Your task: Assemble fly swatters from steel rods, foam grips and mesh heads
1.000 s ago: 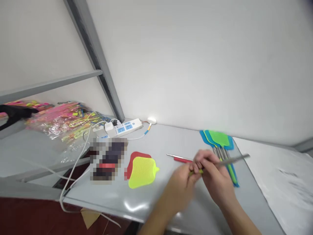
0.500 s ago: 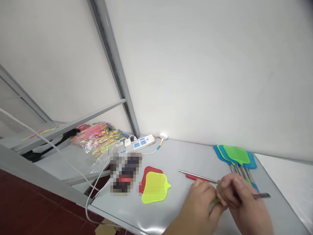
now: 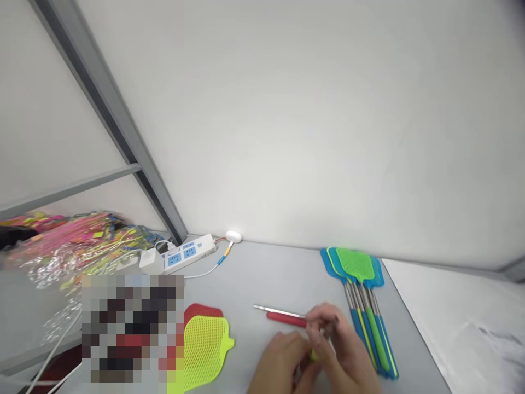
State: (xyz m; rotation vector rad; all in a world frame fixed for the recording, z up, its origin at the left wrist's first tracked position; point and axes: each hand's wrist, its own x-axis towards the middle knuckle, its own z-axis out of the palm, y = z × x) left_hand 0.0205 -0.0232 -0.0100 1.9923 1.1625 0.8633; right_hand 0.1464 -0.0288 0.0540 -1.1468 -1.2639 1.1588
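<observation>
My left hand (image 3: 283, 358) is closed around a yellow-green piece (image 3: 314, 355), probably a swatter handle, mostly hidden by fingers. My right hand (image 3: 344, 353) is closed against it, with the dark end of a metal rod (image 3: 335, 322) just showing between its fingers. Behind the hands lie a silver metal rod (image 3: 279, 311) and a red handle (image 3: 286, 319), side by side. To the left, a yellow fly swatter head (image 3: 205, 347) overlaps a red one (image 3: 203, 310). Fly swatters (image 3: 356, 265) with blue, yellow and green parts lie fanned together at the right.
A white power strip (image 3: 189, 253) with plugs and cables stands by the wall, beside a small white device (image 3: 233, 236). Bagged colourful items (image 3: 82, 241) fill the shelf at left. A pixelated patch covers the front left. White sheeting (image 3: 451, 317) lies at right.
The view has turned right, so everything shifts left in it. My hands stay together around the yellow-green piece; the rod that stuck out beyond my right hand now barely shows.
</observation>
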